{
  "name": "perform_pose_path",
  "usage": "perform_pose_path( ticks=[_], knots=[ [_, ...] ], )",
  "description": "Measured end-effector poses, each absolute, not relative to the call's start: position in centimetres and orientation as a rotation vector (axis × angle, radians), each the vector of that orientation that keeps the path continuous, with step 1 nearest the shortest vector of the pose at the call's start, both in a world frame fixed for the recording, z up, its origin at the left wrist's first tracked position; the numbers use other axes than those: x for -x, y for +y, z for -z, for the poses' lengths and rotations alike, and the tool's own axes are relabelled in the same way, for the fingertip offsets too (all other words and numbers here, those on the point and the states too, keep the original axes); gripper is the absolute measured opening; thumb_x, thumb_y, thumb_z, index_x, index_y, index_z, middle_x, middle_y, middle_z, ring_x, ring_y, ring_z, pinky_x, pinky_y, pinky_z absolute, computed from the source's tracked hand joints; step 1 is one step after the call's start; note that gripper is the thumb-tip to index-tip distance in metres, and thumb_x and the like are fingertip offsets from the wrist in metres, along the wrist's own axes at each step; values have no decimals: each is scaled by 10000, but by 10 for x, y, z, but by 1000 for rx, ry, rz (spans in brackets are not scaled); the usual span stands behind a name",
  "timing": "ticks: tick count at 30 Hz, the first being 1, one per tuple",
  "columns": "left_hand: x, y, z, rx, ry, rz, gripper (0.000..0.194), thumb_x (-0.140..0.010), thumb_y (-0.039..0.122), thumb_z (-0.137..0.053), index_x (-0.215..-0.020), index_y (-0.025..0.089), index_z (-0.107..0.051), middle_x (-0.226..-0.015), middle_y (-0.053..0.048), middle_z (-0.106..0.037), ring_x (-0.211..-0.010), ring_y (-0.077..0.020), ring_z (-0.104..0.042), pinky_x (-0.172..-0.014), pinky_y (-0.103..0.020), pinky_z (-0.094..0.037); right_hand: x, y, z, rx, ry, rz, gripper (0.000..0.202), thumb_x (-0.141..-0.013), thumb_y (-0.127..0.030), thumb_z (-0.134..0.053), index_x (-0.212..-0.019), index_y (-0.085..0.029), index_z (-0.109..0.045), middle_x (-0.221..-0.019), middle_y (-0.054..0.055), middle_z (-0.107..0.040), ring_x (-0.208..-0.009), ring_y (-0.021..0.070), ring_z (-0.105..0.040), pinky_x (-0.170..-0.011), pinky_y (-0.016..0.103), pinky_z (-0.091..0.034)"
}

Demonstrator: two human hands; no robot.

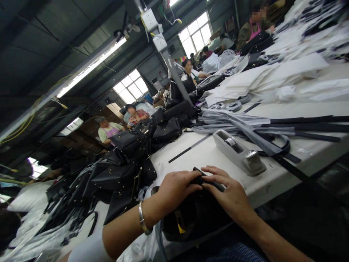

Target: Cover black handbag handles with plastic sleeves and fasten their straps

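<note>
A black handbag [209, 214] with gold-coloured metal fittings sits close to my body at the table's front edge. My left hand [177, 187], below a silver bangle, is closed on a black strap-like part along the bag's top. From the other side my right hand [229, 191] pinches the same part, its thumb and fingertips almost meeting the left ones. The exact piece between the fingertips is partly hidden by them. Just beyond my right hand stands a grey tape dispenser [237, 153] on the white tabletop [180, 145].
Many black handbags [117, 176] are piled along the left. Wrapped black straps [245, 125] lie behind the dispenser, some overhanging the front edge. White sheets [245, 83] are stacked farther back. A post with sockets [174, 71] rises from the table. Several people work beyond.
</note>
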State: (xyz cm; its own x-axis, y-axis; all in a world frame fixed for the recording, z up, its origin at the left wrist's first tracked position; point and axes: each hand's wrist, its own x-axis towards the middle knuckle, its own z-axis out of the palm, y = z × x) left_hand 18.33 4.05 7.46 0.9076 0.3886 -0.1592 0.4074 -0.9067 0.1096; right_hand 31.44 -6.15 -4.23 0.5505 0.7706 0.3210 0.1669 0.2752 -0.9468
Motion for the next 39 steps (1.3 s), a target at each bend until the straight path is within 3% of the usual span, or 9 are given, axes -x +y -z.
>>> perform_pose_path(
  ticks=[6,11,15,17,21,28,39],
  knots=[
    [-178,38,-69,-3016,568,236,283,-937,404,-594,-1166,247,-650,-925,-45,-712,-795,-211,-664,-659,-260,-430,-326,-60,38,1221,-974,-837,168,-827,-391,-703,-788,-244,-774,-1323,70,-646,-1258,305,-555,-1131,481,-338],
    [-180,36,-67,-3024,509,129,314,-891,467,-639,-1115,249,-676,-955,-43,-724,-792,-211,-671,-636,-260,-421,-339,-60,33,1053,-991,-1135,304,-807,-502,-710,-771,-201,-727,-1447,95,-535,-1283,316,-533,-1087,449,-379],
    [-182,32,-68,-2974,526,-5,262,-861,420,-677,-1081,279,-698,-945,-9,-740,-789,-190,-679,-644,-254,-425,-348,-63,31,998,-967,-1260,329,-787,-525,-712,-777,-197,-688,-1486,93,-484,-1255,311,-552,-1040,431,-421],
    [-180,31,-68,-2946,566,-42,258,-846,410,-691,-1069,281,-705,-932,0,-747,-779,-184,-682,-643,-254,-428,-354,-66,35,1070,-990,-1231,337,-782,-533,-700,-764,-198,-664,-1485,101,-481,-1249,320,-549,-1030,443,-424],
    [-176,33,-65,-2872,642,-68,244,-853,408,-678,-1055,276,-712,-950,4,-754,-821,-188,-695,-684,-259,-459,-372,-78,58,1369,-1061,-1001,323,-797,-529,-639,-747,-211,-652,-1441,122,-522,-1312,348,-475,-1111,494,-309],
    [-176,38,-60,-2819,676,-66,268,-850,404,-682,-1084,276,-711,-979,-2,-752,-871,-210,-705,-735,-290,-498,-392,-99,114,1599,-978,-756,291,-801,-515,-564,-767,-233,-627,-1331,130,-602,-1253,344,-531,-1048,486,-402],
    [-172,36,-56,-2789,708,-57,303,-849,403,-687,-1121,270,-701,-1003,-15,-755,-905,-227,-708,-796,-320,-515,-400,-101,127,1790,-1068,-456,196,-829,-369,-492,-729,-241,-603,-1176,108,-666,-1118,314,-627,-960,473,-497]
  ],
)
